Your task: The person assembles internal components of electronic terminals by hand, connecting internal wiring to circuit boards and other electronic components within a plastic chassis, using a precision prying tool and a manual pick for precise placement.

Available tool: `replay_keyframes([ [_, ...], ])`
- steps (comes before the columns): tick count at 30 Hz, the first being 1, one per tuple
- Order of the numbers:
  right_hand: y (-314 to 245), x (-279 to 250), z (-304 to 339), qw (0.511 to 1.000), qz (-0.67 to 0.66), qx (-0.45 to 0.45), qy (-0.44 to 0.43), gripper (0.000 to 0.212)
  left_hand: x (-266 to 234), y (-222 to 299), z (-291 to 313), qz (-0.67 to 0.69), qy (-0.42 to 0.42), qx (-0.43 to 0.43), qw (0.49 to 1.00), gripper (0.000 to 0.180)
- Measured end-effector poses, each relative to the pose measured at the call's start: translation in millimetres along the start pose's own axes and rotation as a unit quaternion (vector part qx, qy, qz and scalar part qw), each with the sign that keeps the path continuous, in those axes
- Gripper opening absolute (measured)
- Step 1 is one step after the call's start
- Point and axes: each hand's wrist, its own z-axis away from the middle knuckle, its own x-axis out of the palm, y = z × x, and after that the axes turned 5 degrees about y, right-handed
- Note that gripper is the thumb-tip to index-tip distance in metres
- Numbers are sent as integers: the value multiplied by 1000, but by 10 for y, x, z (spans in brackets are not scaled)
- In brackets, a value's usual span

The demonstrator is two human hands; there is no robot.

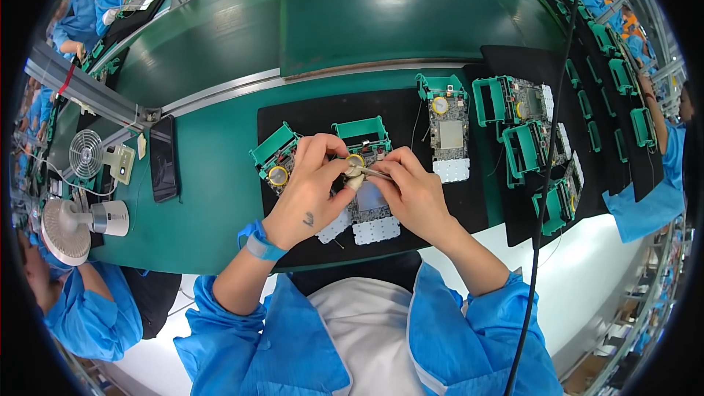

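Both my hands meet over a circuit board [372,200] that has a green plastic frame [362,129] at its far end. My left hand [312,183] is closed, with thumb and forefinger pinched beside a yellow-rimmed round cell [354,160]. A whitish cover sits on the thumb tip; whatever lies between those fingers is too small to make out. My right hand [414,191] pinches a thin grey metal tool [377,173], its tip pointing at the left fingertips. Partly behind my left hand lies a second board with a green frame [273,149] and a round cell [278,175].
A black mat [308,112] lies under the boards. Another framed board [449,132] lies to the right, with several more on a second mat [506,59]. A phone [164,158] and two small fans [86,154] stand left. A black cable [550,169] hangs at right. Co-workers sit around.
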Motion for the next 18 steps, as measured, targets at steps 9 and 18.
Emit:
replay_keyframes([
  [9,-135,-232,34,986,-64,154,21,29,-5,-15,-106,-34,-13,22,999,26],
  [18,-168,-243,304,993,-31,112,-12,41,-75,-8,-196,7,-73,-8,997,19],
])
